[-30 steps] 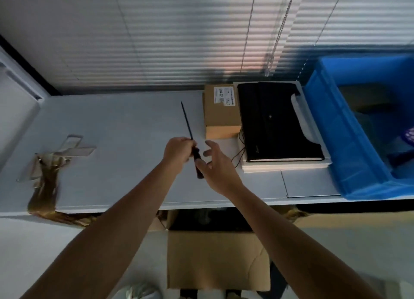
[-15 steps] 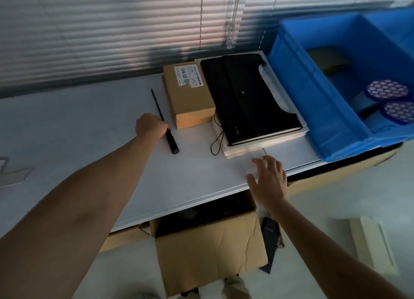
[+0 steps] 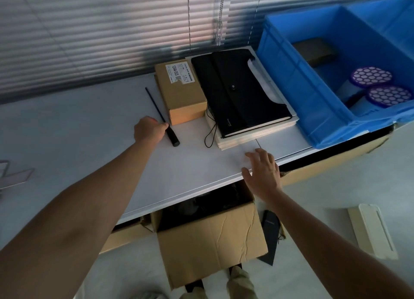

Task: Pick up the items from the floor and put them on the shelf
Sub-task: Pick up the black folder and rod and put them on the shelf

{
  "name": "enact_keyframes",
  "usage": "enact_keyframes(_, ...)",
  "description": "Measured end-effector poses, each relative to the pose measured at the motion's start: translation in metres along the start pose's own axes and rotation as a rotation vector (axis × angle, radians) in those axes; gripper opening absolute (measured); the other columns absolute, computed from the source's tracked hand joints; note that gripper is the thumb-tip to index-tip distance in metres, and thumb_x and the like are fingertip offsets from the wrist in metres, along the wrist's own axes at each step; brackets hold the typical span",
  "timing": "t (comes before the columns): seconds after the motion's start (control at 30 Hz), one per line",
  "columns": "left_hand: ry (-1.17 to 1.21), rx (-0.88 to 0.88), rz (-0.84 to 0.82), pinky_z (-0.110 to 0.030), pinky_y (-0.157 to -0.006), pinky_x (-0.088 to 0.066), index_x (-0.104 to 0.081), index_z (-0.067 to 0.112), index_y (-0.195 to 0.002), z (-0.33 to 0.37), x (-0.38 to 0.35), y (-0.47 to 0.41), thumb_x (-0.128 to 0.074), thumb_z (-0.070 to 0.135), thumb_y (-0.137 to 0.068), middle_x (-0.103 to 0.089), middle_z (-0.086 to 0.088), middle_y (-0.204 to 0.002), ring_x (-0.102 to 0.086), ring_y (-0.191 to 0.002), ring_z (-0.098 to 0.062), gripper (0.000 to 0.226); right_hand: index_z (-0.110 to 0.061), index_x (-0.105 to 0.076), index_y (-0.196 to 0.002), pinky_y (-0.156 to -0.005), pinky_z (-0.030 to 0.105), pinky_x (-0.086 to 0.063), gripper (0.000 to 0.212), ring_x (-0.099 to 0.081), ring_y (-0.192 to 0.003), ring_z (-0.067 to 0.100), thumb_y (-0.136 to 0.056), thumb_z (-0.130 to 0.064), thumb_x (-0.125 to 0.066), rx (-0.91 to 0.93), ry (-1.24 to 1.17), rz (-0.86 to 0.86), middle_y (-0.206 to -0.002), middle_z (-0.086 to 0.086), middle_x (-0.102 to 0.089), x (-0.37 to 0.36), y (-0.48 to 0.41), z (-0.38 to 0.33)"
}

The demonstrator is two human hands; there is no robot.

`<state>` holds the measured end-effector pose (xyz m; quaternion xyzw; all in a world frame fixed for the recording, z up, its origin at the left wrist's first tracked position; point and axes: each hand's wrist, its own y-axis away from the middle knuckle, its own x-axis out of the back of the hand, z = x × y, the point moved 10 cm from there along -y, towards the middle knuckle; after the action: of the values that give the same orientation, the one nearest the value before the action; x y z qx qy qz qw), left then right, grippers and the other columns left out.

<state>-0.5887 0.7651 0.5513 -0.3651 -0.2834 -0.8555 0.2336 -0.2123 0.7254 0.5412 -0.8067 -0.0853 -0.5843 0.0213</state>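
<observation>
Pinching the tool (image 3: 172, 137) with the left hand (image 3: 149, 129), right where thin rod meets thick handle; fingertips tucked under the knuckles, out of sight. Tool flat on the shelf (image 3: 89, 130), tip toward the blinds (image 3: 89, 30), just beside the box (image 3: 181, 92); touching or not, cannot tell. Holding nothing with the right hand (image 3: 263, 173): fingers straight and spread wide, laid over the shelf's front edge, wrist beyond it.

Hard to read: dark inside of the carton (image 3: 212, 238) on the floor, back part hidden under the shelf. To its right a flat black item (image 3: 271, 231), partly behind the right forearm. Further right a cream slab (image 3: 371, 229) on the floor. Grey flat pieces (image 3: 15, 175) cut off at the left edge, unclear. Crate (image 3: 291, 79) cut off at the right edge, with two purple discs (image 3: 370, 76) and a dark block inside.

Right half of the shelf crowded: box, black folder (image 3: 235, 92) on a pale stack, crate reaching the front edge. Plenty of bare shelf left of the tool and between the hands.
</observation>
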Motion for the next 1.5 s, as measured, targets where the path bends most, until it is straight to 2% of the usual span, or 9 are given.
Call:
enact_keyframes(0.13, -0.007, -0.013, 0.004, -0.028, -0.063, -0.041, -0.059, 0.013, -0.087, -0.006, -0.003, 0.014, -0.071, 0.038, -0.085, -0.061, -0.005, -0.083, -0.065, -0.094, -0.031, 0.028, -0.022, -0.052, -0.135, -0.104, 0.047, -0.043, 0.047, -0.04, -0.131, 0.027, -0.09, -0.038, -0.058, 0.012, -0.003, -0.021, -0.143, 0.005, -0.043, 0.0, 0.001, 0.0)
enact_keyframes(0.2, -0.008, -0.009, -0.006, -0.029, -0.068, -0.043, -0.063, 0.011, -0.103, -0.006, -0.008, 0.022, -0.075, 0.04, -0.08, -0.066, -0.006, -0.1, -0.064, -0.105, -0.031, 0.038, -0.022, -0.051, -0.136, -0.104, 0.047, -0.043, 0.048, -0.039, -0.132, 0.027, -0.091, -0.038, -0.058, 0.018, -0.009, -0.027, -0.144, 0.005, -0.041, 0.001, 0.002, 0.0)
enact_keyframes(0.27, -0.032, -0.05, -0.023, -0.029, -0.07, -0.042, -0.063, 0.011, -0.111, 0.002, -0.017, 0.03, -0.077, 0.037, -0.078, -0.066, -0.008, -0.109, -0.063, -0.102, -0.029, 0.045, -0.022, -0.051, -0.137, -0.104, 0.047, -0.043, 0.048, -0.038, -0.133, 0.026, -0.091, -0.038, -0.058, 0.021, -0.02, -0.033, -0.145, 0.005, -0.041, 0.001, 0.002, 0.001)
enact_keyframes(0.5, -0.023, -0.09, 0.041, -0.029, -0.071, -0.046, -0.067, 0.014, -0.107, 0.013, -0.024, 0.029, -0.058, 0.012, -0.082, -0.07, -0.011, -0.106, -0.065, -0.098, -0.033, 0.027, -0.023, -0.054, -0.132, -0.098, 0.046, -0.045, 0.046, -0.042, -0.126, 0.027, -0.089, -0.034, -0.062, 0.034, -0.006, -0.015, -0.139, 0.005, -0.044, 0.0, -0.005, 0.003)
enact_keyframes(0.83, 0.077, -0.046, 0.007, -0.031, -0.067, -0.047, -0.065, 0.019, -0.109, 0.001, -0.03, 0.032, -0.068, 0.028, -0.07, -0.065, -0.013, -0.106, -0.065, -0.09, -0.032, 0.041, -0.023, -0.053, -0.133, -0.099, 0.047, -0.045, 0.047, -0.042, -0.127, 0.028, -0.089, -0.035, -0.062, 0.035, -0.008, -0.002, -0.139, 0.006, -0.044, 0.002, -0.001, 0.003)
enact_keyframes(1.07, 0.122, -0.03, 0.014, -0.03, -0.075, -0.045, -0.058, 0.021, -0.132, -0.008, -0.024, 0.047, -0.073, 0.027, -0.073, -0.057, -0.014, -0.12, -0.061, -0.105, -0.033, 0.061, -0.023, -0.053, -0.135, -0.103, 0.047, -0.043, 0.047, -0.04, -0.13, 0.027, -0.09, -0.035, -0.06, 0.019, -0.037, -0.019, -0.141, 0.006, -0.042, 0.002, 0.001, 0.001)
enact_keyframes(1.17, 0.094, 0.0, 0.08, -0.042, -0.087, -0.052, -0.053, 0.019, -0.134, -0.014, -0.016, 0.066, -0.07, 0.028, -0.073, -0.051, -0.016, -0.124, -0.054, -0.115, -0.036, 0.064, -0.021, -0.057, -0.131, -0.103, 0.046, -0.044, 0.043, -0.041, -0.13, 0.026, -0.09, -0.034, -0.061, 0.005, -0.078, -0.019, -0.14, 0.005, -0.045, 0.004, 0.007, 0.005)
enact_keyframes(1.27, 0.026, -0.022, 0.182, -0.046, -0.091, -0.045, -0.048, 0.017, -0.138, -0.012, -0.011, 0.097, -0.069, 0.024, -0.079, -0.045, -0.016, -0.133, -0.042, -0.123, -0.036, 0.063, -0.019, -0.063, -0.124, -0.101, 0.043, -0.045, 0.034, -0.046, -0.124, 0.023, -0.091, -0.026, -0.059, 0.026, -0.142, -0.006, -0.132, 0.004, -0.054, 0.011, 0.024, 0.015)
enact_keyframes(1.5, 0.023, -0.032, 0.187, -0.049, -0.089, -0.049, -0.052, 0.014, -0.134, -0.014, -0.025, 0.135, -0.07, 0.021, -0.078, -0.046, -0.017, -0.134, -0.044, -0.121, -0.036, 0.06, -0.017, -0.07, -0.102, -0.08, 0.034, -0.053, 0.014, -0.061, -0.093, 0.017, -0.094, -0.019, -0.059, 0.032, -0.237, 0.009, -0.104, 0.002, -0.066, 0.028, 0.066, 0.066)
